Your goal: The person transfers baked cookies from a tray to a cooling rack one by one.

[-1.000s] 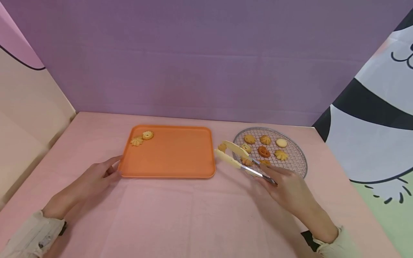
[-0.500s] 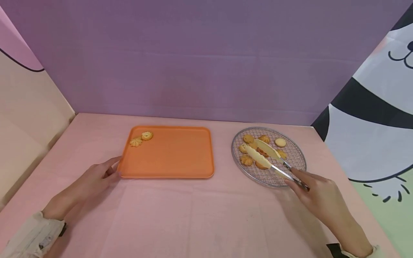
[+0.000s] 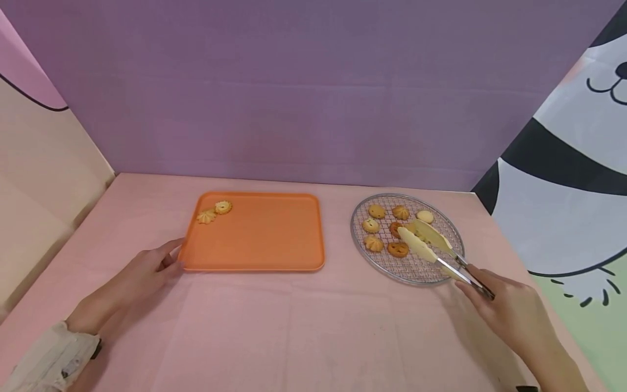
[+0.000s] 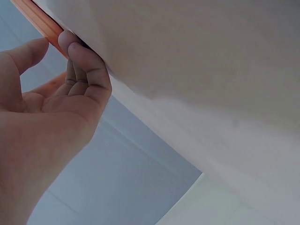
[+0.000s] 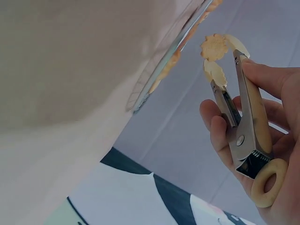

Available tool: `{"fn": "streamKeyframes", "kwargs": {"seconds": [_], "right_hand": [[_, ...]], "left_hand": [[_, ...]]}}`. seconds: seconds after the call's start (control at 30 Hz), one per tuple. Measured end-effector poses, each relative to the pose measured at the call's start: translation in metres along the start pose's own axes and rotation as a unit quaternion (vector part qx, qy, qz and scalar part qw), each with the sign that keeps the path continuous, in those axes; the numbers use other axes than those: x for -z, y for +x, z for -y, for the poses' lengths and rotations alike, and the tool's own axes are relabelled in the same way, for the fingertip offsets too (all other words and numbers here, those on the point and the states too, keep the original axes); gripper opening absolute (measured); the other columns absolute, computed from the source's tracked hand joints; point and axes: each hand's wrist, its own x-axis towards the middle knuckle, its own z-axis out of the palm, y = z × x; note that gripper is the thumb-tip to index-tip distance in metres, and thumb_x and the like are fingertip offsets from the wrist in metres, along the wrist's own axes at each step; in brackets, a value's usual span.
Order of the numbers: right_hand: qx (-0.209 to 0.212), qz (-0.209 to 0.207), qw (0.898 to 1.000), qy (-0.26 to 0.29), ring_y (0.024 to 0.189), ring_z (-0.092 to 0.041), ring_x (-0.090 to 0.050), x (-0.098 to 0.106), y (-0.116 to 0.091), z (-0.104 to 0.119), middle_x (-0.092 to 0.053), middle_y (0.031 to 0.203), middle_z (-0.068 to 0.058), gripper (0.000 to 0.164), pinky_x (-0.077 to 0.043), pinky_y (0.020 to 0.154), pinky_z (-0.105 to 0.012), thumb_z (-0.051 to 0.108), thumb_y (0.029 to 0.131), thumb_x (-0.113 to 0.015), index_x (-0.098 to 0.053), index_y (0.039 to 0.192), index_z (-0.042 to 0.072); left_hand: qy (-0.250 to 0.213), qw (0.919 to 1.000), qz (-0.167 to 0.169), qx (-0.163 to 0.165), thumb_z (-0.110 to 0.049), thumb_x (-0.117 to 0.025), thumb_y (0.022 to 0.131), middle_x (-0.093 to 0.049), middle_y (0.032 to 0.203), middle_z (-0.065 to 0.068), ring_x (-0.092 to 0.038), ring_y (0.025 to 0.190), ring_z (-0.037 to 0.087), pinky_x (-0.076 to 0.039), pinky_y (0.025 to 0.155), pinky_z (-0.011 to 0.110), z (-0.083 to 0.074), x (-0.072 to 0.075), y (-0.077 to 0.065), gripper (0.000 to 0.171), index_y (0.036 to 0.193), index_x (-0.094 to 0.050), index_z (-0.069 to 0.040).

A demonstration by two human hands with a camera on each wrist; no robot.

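Note:
My right hand (image 3: 514,310) grips metal kitchen tongs (image 5: 251,117) with cream-coloured tips. Between those tips a scalloped cookie (image 5: 214,47) is held, over the round wire rack (image 3: 360,250). Several cookies of different shapes lie on the rack, among them a pretzel-shaped one (image 3: 395,229) partly covered by the tongs. On the left, my left hand (image 3: 139,275) pinches the near left corner of an orange tray (image 3: 259,239) between thumb and fingers. A flower-shaped cookie (image 3: 206,216) and a round ring-edged cookie (image 3: 223,207) lie in that tray's far left corner.
Pink cloth (image 3: 294,332) covers the table. A purple wall (image 3: 294,98) rises behind it. A cream panel (image 3: 44,190) stands at the left, and a panda-print panel (image 3: 578,179) at the right.
My right hand has carried the tongs and cookie rightward, from beside the tray to over the rack. The left hand and the tray have stayed in place.

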Motion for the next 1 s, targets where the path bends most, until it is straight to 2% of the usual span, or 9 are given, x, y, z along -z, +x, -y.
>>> {"fn": "streamKeyframes", "kwargs": {"seconds": [0.07, 0.27, 0.43, 0.5, 0.7, 0.87, 1.0], "right_hand": [[-0.011, 0.009, 1.000, -0.002, 0.060, -0.023, -0.064, 0.000, -0.002, -0.003, -0.075, 0.092, -0.016, 0.042, -0.046, 0.057, -0.033, 0.013, 0.066, -0.088, -0.077, 0.105, 0.000], [-0.005, 0.010, 1.000, -0.006, 0.057, -0.023, -0.063, -0.003, -0.006, -0.016, -0.075, 0.090, -0.016, 0.043, -0.046, 0.056, -0.039, 0.011, 0.064, -0.088, -0.077, 0.104, 0.000], [-0.013, 0.029, 0.999, -0.013, 0.052, -0.012, -0.047, -0.005, -0.007, -0.023, -0.074, 0.088, -0.018, 0.041, -0.037, 0.048, -0.025, 0.011, 0.066, -0.088, -0.076, 0.102, -0.003], [-0.015, 0.033, 0.999, -0.015, 0.052, -0.011, -0.044, -0.006, -0.008, -0.025, -0.074, 0.087, -0.019, 0.040, -0.033, 0.047, -0.024, 0.011, 0.067, -0.087, -0.076, 0.102, -0.003], [-0.003, 0.026, 1.000, -0.011, 0.051, -0.014, -0.048, -0.003, -0.014, -0.035, -0.073, 0.086, -0.019, 0.036, -0.038, 0.048, -0.033, 0.013, 0.069, -0.086, -0.076, 0.101, -0.002], [-0.004, 0.035, 0.999, 0.003, 0.053, -0.008, -0.041, 0.003, -0.019, -0.041, -0.073, 0.083, -0.017, 0.037, -0.032, 0.048, -0.024, 0.014, 0.070, -0.086, -0.076, 0.102, -0.001], [0.012, 0.035, 0.999, 0.010, 0.052, -0.009, -0.044, 0.007, -0.023, -0.046, -0.074, 0.084, -0.017, 0.037, -0.035, 0.048, -0.027, 0.018, 0.071, -0.087, -0.076, 0.101, 0.000]], "left_hand": [[0.003, 1.0000, 0.000, 0.002, -0.015, -0.064, 0.098, -0.059, 0.081, -0.003, -0.052, 0.072, 0.009, -0.044, 0.068, 0.025, 0.000, 0.000, 0.000, 0.058, 0.146, -0.040, 0.007], [0.005, 1.0000, 0.000, -0.002, -0.015, -0.063, 0.098, -0.060, 0.082, -0.004, -0.052, 0.073, 0.008, -0.044, 0.069, 0.025, 0.001, -0.001, 0.000, 0.057, 0.146, -0.040, 0.007], [0.006, 1.0000, -0.004, -0.004, -0.014, -0.063, 0.098, -0.060, 0.082, -0.003, -0.052, 0.073, 0.009, -0.044, 0.068, 0.025, 0.000, 0.000, 0.000, 0.056, 0.145, -0.041, 0.006], [0.008, 0.9999, -0.006, -0.002, -0.014, -0.063, 0.098, -0.060, 0.082, -0.003, -0.052, 0.073, 0.009, -0.044, 0.069, 0.025, 0.000, 0.000, 0.000, 0.056, 0.145, -0.041, 0.006], [0.012, 0.9998, -0.013, 0.012, -0.015, -0.063, 0.098, -0.060, 0.083, -0.003, -0.052, 0.074, 0.009, -0.045, 0.069, 0.025, -0.015, -0.002, -0.014, 0.056, 0.146, -0.041, 0.006], [0.014, 0.9995, -0.020, 0.021, -0.014, -0.063, 0.098, -0.060, 0.081, -0.004, -0.052, 0.072, 0.008, -0.045, 0.067, 0.025, -0.027, -0.005, -0.025, 0.056, 0.145, -0.041, 0.008], [0.019, 0.9990, -0.026, 0.031, -0.013, -0.063, 0.098, -0.060, 0.080, -0.004, -0.052, 0.071, 0.008, -0.044, 0.067, 0.025, -0.037, -0.007, -0.036, 0.055, 0.144, -0.042, 0.008]]}}
